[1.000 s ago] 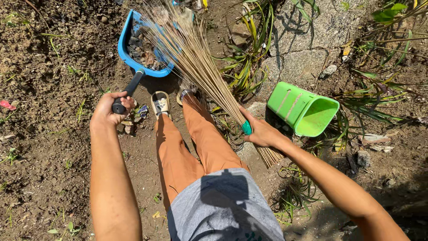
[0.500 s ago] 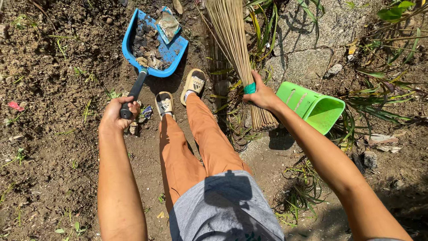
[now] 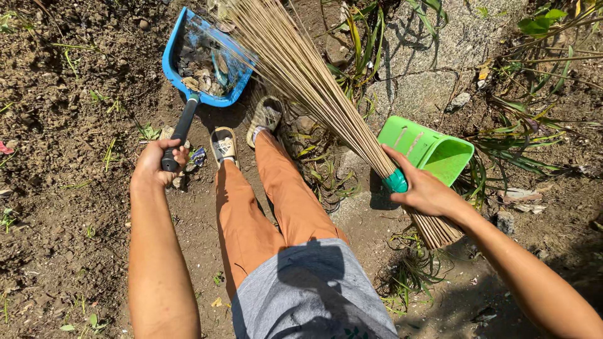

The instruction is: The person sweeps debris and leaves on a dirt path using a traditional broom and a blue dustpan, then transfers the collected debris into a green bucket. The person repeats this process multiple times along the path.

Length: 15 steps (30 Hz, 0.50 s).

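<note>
Stick broom (image 3: 314,81) swung back toward 11 o'clock over blue dustpan (image 3: 207,59); left hand (image 3: 157,164) clenched on dustpan handle, right hand (image 3: 427,191) wrapped around broom.

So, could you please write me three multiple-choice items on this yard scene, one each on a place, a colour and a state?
1. Where does the green bin lie?
A. beside the right hand
B. beside the left hand
C. inside the dustpan

2. What colour is the dustpan's scoop?
A. red
B. blue
C. yellow

3. What is in the dustpan?
A. nothing
B. water
C. dry leaves and debris

Answers:
1 A: the bin lies tipped on the ground just beyond the hand gripping the stick broom.
2 B: the scoop is blue, on a black handle that the left hand holds.
3 C: leaves and scraps lie in the scoop.
</note>
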Each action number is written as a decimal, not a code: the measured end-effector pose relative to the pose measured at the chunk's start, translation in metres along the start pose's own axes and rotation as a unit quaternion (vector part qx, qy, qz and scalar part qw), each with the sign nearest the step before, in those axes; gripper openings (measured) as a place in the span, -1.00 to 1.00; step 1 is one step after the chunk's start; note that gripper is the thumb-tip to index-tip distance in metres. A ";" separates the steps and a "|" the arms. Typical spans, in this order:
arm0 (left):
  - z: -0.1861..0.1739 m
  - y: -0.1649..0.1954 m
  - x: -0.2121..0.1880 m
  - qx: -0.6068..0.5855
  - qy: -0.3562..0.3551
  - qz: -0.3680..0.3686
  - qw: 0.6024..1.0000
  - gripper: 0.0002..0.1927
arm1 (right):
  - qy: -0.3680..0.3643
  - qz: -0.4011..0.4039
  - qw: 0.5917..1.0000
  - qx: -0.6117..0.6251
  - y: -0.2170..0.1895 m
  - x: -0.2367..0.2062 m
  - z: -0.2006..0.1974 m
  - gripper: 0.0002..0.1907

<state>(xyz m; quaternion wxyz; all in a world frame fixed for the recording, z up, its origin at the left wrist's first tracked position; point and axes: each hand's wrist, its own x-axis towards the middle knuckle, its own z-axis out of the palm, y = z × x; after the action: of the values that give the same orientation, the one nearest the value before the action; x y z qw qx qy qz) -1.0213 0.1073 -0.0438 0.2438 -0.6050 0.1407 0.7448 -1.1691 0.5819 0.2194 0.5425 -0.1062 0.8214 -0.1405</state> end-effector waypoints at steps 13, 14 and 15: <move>-0.005 -0.003 -0.016 -0.122 -0.061 -0.028 0.990 -0.53 | -0.043 0.099 0.986 -0.129 -0.034 0.171 0.019 0.20; -0.006 -0.001 -0.016 -0.121 -0.062 -0.028 0.990 -0.53 | -0.067 0.099 0.985 -0.124 -0.034 0.157 0.032 0.20; -0.008 0.001 -0.015 -0.115 -0.062 -0.028 0.991 -0.53 | -0.091 0.099 0.984 -0.119 -0.034 0.141 0.044 0.19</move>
<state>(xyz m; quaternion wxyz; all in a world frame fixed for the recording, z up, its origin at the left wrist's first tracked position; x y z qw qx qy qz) -1.0129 0.1000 -0.0312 0.2019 -0.5852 0.0222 0.7851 -1.1829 0.4984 0.0931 0.6094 -0.1009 0.7861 0.0228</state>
